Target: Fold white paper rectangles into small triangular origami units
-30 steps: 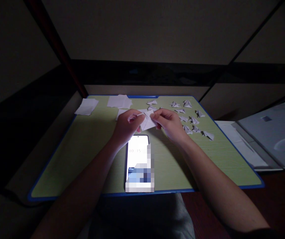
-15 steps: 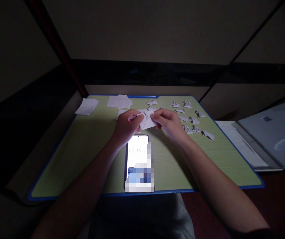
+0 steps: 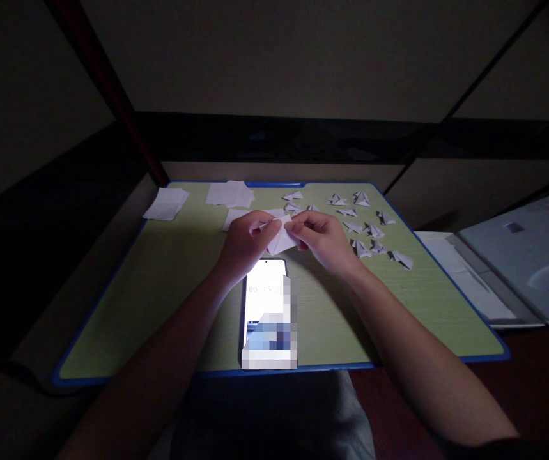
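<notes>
Pinching left hand [image 3: 243, 241]: thumb laid on top of the paper, fingers curled beneath; how they press underneath, I can't tell from where I stand.
Right hand [image 3: 319, 241]: the same pinch from the opposite side, thumb bent in close to the other thumb.
Paper piece [image 3: 284, 240]: one, white and creased, caught between both hands and apparently raised off the surface [image 3: 149, 275].
Its handling: next to no weight, I'd judge; thin and bendy, stiffer where layers double, not very slippery, easily crumpled or torn.
Best hold: by the two side edges, thumb against fingertip, lightly, so the creases aren't crushed.
Phone [image 3: 264, 300]: one, lying just on the near side of the hands, screen lit.
Loose paper: three piles, the near pile [image 3: 232, 219] just beyond the hands and partly hidden by them, the middle pile [image 3: 229, 193] farther beyond, the left pile [image 3: 167, 204] beyond and well to their left; sheets in each can't be counted.
Folded pieces [image 3: 374, 230]: twelve by my count, three beyond the hands, nine off to their right; some sit too close together to be certain.
Box-like thing [image 3: 518, 262]: one, pale, well right of the hands, past the surface's edge.
</notes>
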Tool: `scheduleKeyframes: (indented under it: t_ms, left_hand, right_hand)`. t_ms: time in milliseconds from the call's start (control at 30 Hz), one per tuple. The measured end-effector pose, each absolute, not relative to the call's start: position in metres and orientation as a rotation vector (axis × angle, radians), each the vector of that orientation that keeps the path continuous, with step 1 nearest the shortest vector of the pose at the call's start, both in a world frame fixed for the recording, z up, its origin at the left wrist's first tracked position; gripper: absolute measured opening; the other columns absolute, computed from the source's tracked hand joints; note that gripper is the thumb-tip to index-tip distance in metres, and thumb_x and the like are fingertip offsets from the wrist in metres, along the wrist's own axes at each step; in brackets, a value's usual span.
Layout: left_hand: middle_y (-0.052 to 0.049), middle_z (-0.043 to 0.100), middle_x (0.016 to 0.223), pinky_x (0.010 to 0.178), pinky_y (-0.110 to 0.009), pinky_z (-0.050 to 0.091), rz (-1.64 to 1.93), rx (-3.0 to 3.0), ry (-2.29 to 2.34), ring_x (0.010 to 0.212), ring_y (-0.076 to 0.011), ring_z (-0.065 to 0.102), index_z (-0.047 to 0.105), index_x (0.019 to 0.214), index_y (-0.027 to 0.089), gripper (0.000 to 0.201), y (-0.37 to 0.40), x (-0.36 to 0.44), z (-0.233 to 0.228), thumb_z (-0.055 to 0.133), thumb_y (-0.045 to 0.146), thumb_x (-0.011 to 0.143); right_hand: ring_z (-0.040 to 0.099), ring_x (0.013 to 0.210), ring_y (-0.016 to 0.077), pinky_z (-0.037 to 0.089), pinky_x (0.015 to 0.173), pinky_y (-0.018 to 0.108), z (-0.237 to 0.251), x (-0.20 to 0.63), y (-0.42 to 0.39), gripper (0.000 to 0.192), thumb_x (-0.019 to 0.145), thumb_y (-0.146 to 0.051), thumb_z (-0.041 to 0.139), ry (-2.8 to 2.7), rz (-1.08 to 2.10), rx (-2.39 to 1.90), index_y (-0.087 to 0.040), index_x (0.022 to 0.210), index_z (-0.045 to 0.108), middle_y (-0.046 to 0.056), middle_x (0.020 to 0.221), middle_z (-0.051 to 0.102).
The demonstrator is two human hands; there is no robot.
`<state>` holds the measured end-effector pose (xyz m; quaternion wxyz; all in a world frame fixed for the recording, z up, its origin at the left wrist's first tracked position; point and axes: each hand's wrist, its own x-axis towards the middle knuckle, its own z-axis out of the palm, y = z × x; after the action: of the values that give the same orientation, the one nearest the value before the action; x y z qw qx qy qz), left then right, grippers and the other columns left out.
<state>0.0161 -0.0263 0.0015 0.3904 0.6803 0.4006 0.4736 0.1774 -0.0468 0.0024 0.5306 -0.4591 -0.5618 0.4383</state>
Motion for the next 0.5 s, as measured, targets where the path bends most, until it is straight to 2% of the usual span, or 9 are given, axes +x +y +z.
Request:
scheduleKeyframes:
  t_ms: [300, 500]
  left_hand:
    - [-0.001, 0.064, 0.061, 0.041, -0.020, 0.040, 1.218, 1.708, 0.991, 0.050, -0.0112, 0.056, 0.062, 0.070, 0.016, 0.011, -0.0273, 0.0167, 0.0032, 0.060, 0.027, 0.074]
    - [-0.001, 0.065, 0.062, 0.045, -0.022, 0.041, 1.235, 1.764, 1.003, 0.055, -0.0120, 0.057, 0.062, 0.069, 0.016, 0.010, -0.0263, 0.0164, 0.0023, 0.060, 0.025, 0.074]
  right_hand:
    - [0.045, 0.045, 0.0086, 0.032, 0.046, 0.024, 0.0083, 0.1755, -0.0512, 0.029, 0.066, -0.041, 0.079, -1.346, 1.081, -1.106, -0.017, 0.067, 0.063, -0.005, 0.050, 0.051]
    - [0.044, 0.045, 0.0084, 0.031, 0.046, 0.025, 0.0086, 0.1745, -0.0514, 0.031, 0.068, -0.044, 0.078, -1.364, 1.055, -1.103, -0.017, 0.067, 0.062, -0.005, 0.048, 0.050]
